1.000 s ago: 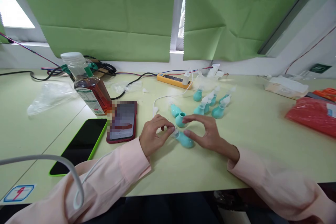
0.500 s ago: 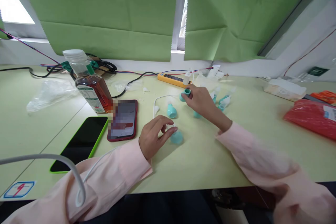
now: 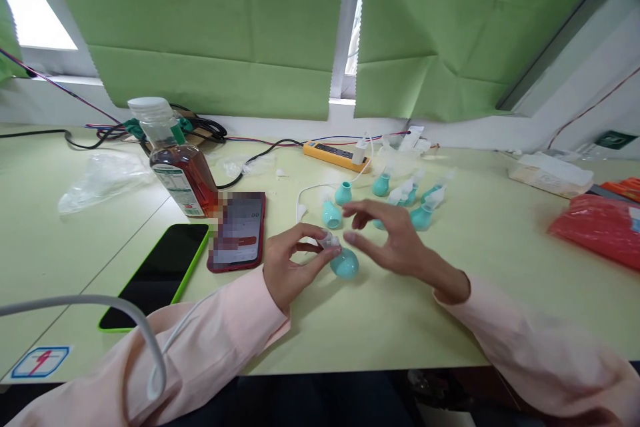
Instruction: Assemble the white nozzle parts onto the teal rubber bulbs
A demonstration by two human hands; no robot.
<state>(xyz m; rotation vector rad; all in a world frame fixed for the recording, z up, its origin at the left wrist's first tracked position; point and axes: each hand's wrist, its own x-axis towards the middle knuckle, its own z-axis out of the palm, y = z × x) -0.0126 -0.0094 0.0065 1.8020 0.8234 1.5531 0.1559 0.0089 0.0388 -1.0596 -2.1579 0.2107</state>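
A: In the head view, how many of each thing do you count?

B: One working bulb (image 3: 345, 264), teal, with a clear tip (image 3: 329, 240) against it. Beyond the left hand (image 3: 291, 257) are two more teal ones, an upright bulb (image 3: 343, 194) and a nearer bulb (image 3: 331, 215). Past the right hand (image 3: 395, 239) is a group of tipped bulbs (image 3: 421, 217); I make out at least five, but they overlap and the hand covers some.

A: And the rest?

B: Left of the left hand, two phones, one green-cased phone (image 3: 155, 273) and one red-cased phone (image 3: 249, 223); one bottle (image 3: 183, 180) beyond them. One yellow power strip (image 3: 330, 155) lies beyond both hands, and one red package (image 3: 595, 227) well to the right of the right hand.

A: Where is the working bulb, exactly?

B: Just off the left fingertips, on the side toward the right hand. The left thumb and forefinger pinch the clear tip; I can't tell whether it is seated in the bulb.

A: The right hand?

B: Thumb and fingers spread apart, near the left fingertips.

A: What differs from half a second ago?

B: Then the right hand gripped a bulb near the power strip; now it has come back beside the left one, and the upright bulb stands free.
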